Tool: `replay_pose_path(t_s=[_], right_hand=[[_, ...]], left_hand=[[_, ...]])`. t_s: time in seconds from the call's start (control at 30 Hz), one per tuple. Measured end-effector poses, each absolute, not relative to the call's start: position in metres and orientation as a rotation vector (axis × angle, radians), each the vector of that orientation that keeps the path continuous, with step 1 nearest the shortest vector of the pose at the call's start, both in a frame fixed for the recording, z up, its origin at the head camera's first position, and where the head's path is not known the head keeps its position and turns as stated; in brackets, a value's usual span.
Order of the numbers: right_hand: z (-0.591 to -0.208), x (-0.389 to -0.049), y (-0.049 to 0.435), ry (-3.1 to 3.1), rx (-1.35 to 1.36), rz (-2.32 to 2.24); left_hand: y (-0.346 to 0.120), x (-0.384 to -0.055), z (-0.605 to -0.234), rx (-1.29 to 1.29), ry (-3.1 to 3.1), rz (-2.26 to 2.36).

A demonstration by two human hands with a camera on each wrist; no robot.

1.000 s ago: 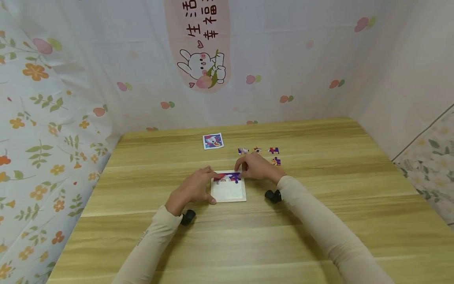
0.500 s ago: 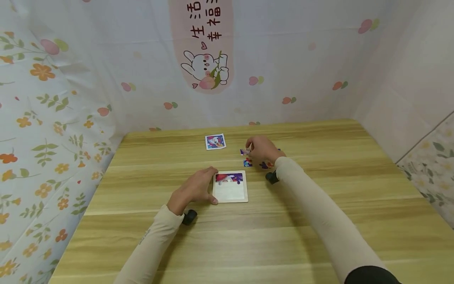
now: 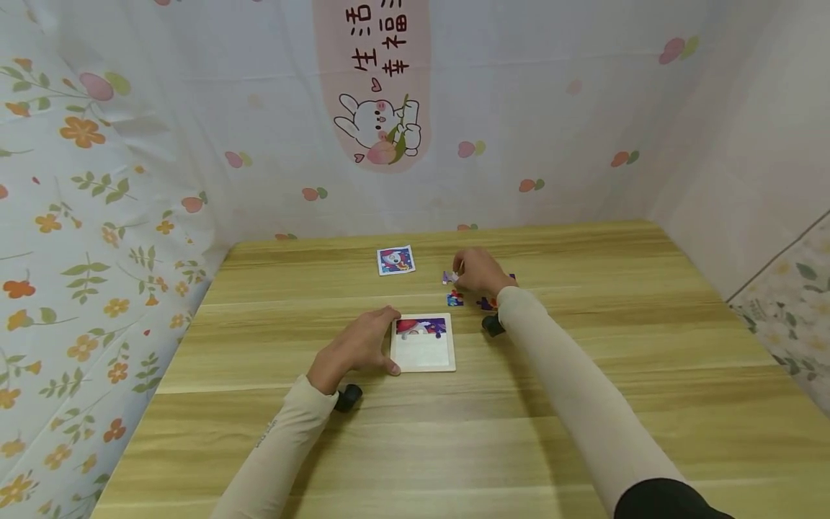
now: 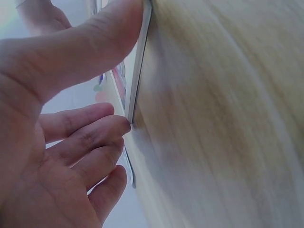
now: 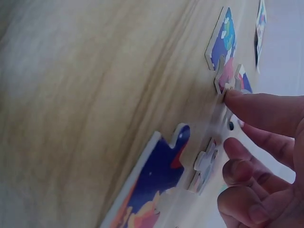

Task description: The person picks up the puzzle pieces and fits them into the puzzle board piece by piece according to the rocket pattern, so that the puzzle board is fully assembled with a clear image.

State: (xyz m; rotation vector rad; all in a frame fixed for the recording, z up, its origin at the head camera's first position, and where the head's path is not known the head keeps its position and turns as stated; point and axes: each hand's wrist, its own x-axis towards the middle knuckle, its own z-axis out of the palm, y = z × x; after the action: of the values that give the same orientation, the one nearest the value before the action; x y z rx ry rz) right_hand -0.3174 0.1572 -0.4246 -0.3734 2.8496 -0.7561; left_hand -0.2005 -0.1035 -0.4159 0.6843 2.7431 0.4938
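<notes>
A square white puzzle tray lies on the table, its top strip filled with red, white and purple pieces. My left hand holds the tray's left side, thumb at the near corner and fingers at the far corner. In the left wrist view, the thumb overlaps the tray's edge and fingertips meet its corner. My right hand is among the loose pieces beyond the tray. In the right wrist view, its thumb and index finger pinch a pale puzzle piece, mostly hidden by the fingers.
A blue and red puzzle piece and a dark blue and orange piece lie near the right hand. A square picture card lies farther back. The wooden table ends at a printed curtain.
My right hand has left the tray's top right corner and moved away and right to the loose pieces, where its fingertips have closed in. The left hand stays on the tray.
</notes>
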Motion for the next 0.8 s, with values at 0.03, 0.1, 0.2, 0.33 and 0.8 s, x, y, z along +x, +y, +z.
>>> replay_pose_path(t_s=[0.03,0.1,0.2,0.33,0.8], right_hand=[[-0.4257,-0.3178,0.1574,2.849,-0.372,-0.77],[-0.4273,-0.3184,0.1577,2.845,-0.379,-0.792],[-0.4285,-0.3192,0.1573,2.837,-0.376,-0.818],[-0.4286,-0.3196,0.157,2.824,-0.368,-0.852],[-0.425,-0.3162,0.1657,2.717,-0.334,-1.07]], left_hand=[[-0.1035,-0.2004,-0.4156,0.687,2.743,0.494],[-0.1036,-0.2004,-0.4155,0.696,2.745,0.495],[-0.1036,-0.2008,-0.416,0.706,2.742,0.492],[-0.1036,-0.2008,-0.4163,0.696,2.742,0.479],[-0.1015,-0.2005,-0.4155,0.689,2.745,0.492]])
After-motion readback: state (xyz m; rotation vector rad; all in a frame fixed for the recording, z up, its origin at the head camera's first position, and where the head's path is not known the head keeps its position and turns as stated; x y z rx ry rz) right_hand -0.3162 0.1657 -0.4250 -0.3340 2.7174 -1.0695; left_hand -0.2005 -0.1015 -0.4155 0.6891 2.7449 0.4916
